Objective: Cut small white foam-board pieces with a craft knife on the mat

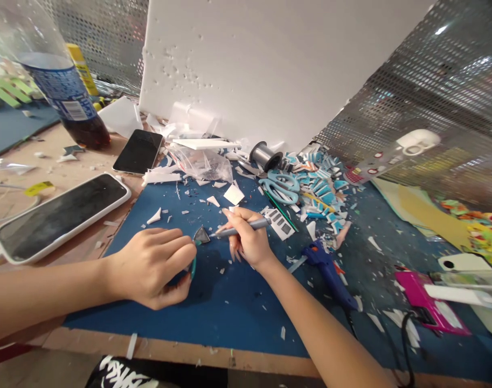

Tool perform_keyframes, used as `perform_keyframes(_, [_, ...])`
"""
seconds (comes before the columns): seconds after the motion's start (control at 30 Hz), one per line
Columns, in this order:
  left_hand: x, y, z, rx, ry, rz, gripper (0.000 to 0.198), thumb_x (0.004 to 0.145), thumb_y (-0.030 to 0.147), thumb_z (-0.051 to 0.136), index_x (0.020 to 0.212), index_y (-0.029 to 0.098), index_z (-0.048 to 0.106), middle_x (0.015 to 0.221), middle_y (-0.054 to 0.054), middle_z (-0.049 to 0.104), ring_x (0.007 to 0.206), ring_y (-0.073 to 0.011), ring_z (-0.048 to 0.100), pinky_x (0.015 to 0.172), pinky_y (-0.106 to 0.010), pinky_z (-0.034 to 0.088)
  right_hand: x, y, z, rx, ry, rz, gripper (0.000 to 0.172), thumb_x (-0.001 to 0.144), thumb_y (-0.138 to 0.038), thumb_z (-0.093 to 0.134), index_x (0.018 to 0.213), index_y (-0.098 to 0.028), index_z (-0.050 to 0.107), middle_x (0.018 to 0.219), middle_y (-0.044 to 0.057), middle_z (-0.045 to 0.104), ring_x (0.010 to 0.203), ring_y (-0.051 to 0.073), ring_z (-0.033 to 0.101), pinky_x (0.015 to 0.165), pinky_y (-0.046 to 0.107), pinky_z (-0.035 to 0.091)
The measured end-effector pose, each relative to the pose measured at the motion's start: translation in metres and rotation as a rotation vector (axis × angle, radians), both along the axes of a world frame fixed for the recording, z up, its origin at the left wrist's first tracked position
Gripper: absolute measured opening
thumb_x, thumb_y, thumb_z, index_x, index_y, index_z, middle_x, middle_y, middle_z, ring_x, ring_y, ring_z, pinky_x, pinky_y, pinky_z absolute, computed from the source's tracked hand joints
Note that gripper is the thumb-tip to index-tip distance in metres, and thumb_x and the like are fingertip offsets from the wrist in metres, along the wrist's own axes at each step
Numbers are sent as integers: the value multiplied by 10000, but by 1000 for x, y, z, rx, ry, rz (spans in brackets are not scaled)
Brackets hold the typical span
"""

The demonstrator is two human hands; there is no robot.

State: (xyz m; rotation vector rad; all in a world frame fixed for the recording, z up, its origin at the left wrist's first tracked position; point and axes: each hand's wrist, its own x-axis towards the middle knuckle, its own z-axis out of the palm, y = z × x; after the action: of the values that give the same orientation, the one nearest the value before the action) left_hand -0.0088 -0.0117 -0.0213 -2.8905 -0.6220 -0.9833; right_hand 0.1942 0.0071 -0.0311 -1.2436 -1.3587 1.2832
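Currently both hands work low over the middle of a dark blue cutting mat point(229, 307) that lies on a wooden tabletop point(84, 242). Left hand point(152, 267): fingers curled closed, thumb and fingertips pinching a small dark triangular piece point(202, 236) at its left corner; the piece sits on the mat between the two hands. A thin teal curved strip point(193, 267) shows just under the same fingers; whether it is joined to the piece cannot be told. Right hand point(249, 242): closed in a pen grip around a grey pen-shaped tool point(241, 227), shaft nearly level, pointing left, tip touching the right edge of the triangular piece. The tip itself is too small to make out. White offcuts are scattered across the mat. Just right of the right wrist lies a blue hot-glue gun point(328, 267). Behind the hands: pale blue-handled scissors point(280, 186), a grey spool of thread point(265, 156), a crumpled clear plastic bag point(201, 161). A large white foam board point(270, 70) stands upright at the back, with perforated silver sheet point(431, 91) beside it. Left of the mat: a white-cased phone point(63, 215), screen dark, a black phone point(138, 151) further back, and a plastic bottle of dark drink point(63, 91).
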Motion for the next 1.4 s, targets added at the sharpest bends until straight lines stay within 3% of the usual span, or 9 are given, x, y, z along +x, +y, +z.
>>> perform_keyframes(0.2, [0,0,0,-4,3,0,55,759,176,443,705,188,443,580,-20,567,517,-149,532,455,-254,435,1,0,-2,-24,12,46,408,806,-347,556,460,-197,400,286,-82,368,213,57,340,275,187,233])
perform_keyframes(0.37, [-1,0,-1,-16,18,7,59,757,178,458,699,178,460,560,-19,548,492,-153,500,436,-268,414,2,0,-2,-4,-16,30,421,821,-373,554,473,-193,402,329,-62,448,242,58,386,271,176,264])
perform_keyframes(0.47, [-1,1,-1,-20,23,3,71,752,171,460,682,171,468,553,-20,548,479,-151,494,425,-270,406,2,-1,-2,-29,22,49,424,810,-331,558,451,-196,378,280,-81,377,196,54,332,253,184,232])
perform_keyframes(0.63, [-2,4,-1,16,22,0,99,762,175,451,664,175,470,554,-18,566,488,-145,505,430,-256,410,-1,2,-2,43,-6,67,403,816,-435,570,525,-193,432,390,-52,523,299,72,458,300,168,330])
perform_keyframes(0.9, [-3,5,1,-3,26,21,139,781,189,416,652,179,467,527,1,511,456,-133,466,419,-253,385,-4,2,-3,38,13,41,418,803,-430,587,497,-187,438,351,-60,494,258,56,409,273,158,281])
perform_keyframes(1.0, [-3,5,1,-5,19,22,147,784,195,411,644,183,450,518,9,495,446,-126,453,420,-248,376,-3,3,-5,17,21,32,441,795,-436,586,469,-186,426,289,-75,415,204,46,336,245,166,213])
perform_keyframes(1.13, [-3,5,-1,1,15,30,126,775,195,420,650,185,440,524,10,490,455,-127,448,431,-245,367,-2,5,-9,24,34,23,403,796,-468,576,529,-184,475,359,-55,510,245,58,406,263,162,276])
perform_keyframes(1.27, [-3,5,-3,13,21,20,124,780,189,411,659,186,438,534,7,491,463,-128,445,448,-247,361,-1,6,-10,13,30,27,437,782,-465,577,473,-186,441,334,-50,493,202,51,345,228,174,226])
perform_keyframes(1.4, [-3,4,-4,38,18,23,136,791,188,401,660,188,438,538,6,488,465,-132,442,452,-253,355,0,6,-10,10,26,21,382,779,-475,565,533,-189,504,348,-48,519,227,72,399,237,177,264])
